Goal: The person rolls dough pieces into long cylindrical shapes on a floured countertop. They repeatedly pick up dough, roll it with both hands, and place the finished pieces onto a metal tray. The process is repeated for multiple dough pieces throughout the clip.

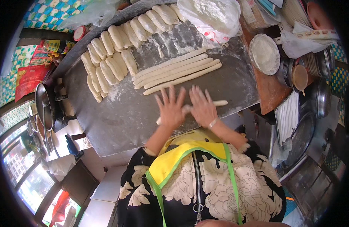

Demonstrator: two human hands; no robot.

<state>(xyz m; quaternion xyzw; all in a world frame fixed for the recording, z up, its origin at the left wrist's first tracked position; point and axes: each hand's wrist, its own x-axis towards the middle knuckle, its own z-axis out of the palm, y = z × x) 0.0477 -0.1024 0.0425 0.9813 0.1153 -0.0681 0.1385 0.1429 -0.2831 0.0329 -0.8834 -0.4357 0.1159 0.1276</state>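
Flat on a dough strip (220, 103) near the front edge of the dark worktop (114, 127) lie my left hand (172, 109) and my right hand (202, 106), side by side, palms down, fingers spread and blurred. The strip shows between them and past both outer sides. Several long dough strips (183, 76) lie parallel just beyond my fingertips. Short thick dough pieces (109, 71) stand in close rows at the back left, dusted with flour. A plastic bag of flour (211, 14) sits at the back right.
A raised rim (129, 14) borders the worktop's back. On the right, a wooden board (255, 88) carries a floury round dish (264, 54) and pots. A metal pan with a ladle (44, 105) is at the left. Farther right stands a ridged white tray (288, 119).
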